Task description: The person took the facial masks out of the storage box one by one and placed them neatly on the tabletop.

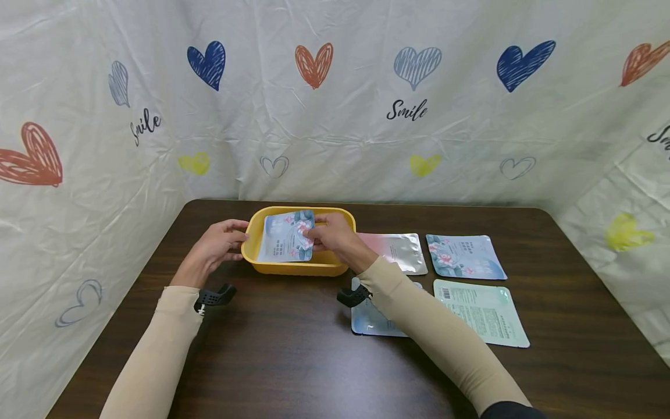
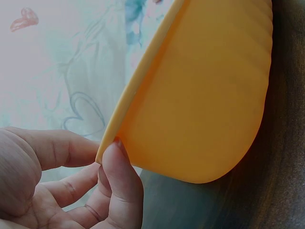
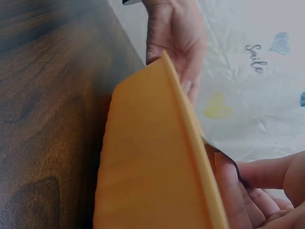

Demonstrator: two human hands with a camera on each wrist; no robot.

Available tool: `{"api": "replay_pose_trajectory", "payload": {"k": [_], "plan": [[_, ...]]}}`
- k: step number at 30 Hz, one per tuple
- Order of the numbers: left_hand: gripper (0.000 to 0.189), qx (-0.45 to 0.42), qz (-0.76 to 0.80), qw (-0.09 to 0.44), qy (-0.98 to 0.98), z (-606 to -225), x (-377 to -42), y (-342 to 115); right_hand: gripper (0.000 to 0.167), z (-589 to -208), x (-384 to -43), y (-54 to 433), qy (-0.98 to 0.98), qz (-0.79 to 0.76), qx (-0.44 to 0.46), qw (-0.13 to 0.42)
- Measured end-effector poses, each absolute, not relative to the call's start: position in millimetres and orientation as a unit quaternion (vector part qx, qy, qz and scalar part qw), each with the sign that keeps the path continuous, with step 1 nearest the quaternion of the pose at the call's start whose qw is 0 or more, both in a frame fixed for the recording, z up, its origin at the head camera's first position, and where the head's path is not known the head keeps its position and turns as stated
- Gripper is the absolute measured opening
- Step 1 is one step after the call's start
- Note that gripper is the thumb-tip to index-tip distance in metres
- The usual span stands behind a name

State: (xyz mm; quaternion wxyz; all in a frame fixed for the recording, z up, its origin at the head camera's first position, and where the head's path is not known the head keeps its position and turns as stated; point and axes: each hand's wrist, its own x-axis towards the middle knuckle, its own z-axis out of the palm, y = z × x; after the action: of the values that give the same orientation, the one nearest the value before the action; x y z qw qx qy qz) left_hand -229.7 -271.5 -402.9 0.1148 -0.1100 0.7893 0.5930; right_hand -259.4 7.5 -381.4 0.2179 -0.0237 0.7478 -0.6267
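Note:
A yellow plastic basin (image 1: 298, 269) stands toward the back of the table. My left hand (image 1: 216, 243) is at its left end; in the left wrist view, thumb and finger pinch the rim (image 2: 125, 107). Over the basin, my right hand (image 1: 336, 235) holds a blue floral sheet mask packet (image 1: 277, 237) by its right edge, the packet tilted within the rim. In the right wrist view, the basin wall hides most of that packet, and only a dark edge shows between thumb and fingers. What lies on the basin's floor underneath is hidden.
Right of the basin lie a pink-and-silver packet (image 1: 405, 251), a blue floral packet (image 1: 466, 256) and a pale green packet (image 1: 484, 311). My right forearm partly covers another blue packet (image 1: 374, 320). A heart-printed white cloth (image 1: 345, 128) hangs behind the dark wooden table (image 1: 282, 355).

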Motion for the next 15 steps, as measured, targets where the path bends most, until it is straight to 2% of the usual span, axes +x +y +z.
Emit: {"api": "replay_pose_trajectory", "payload": {"k": [15], "plan": [[0.047,-0.107,0.586,0.115,0.795,-402.1,-228.7,-271.4,0.042,-362.7,-248.7,34.1,0.73,-0.652,-0.054,0.195]]}}
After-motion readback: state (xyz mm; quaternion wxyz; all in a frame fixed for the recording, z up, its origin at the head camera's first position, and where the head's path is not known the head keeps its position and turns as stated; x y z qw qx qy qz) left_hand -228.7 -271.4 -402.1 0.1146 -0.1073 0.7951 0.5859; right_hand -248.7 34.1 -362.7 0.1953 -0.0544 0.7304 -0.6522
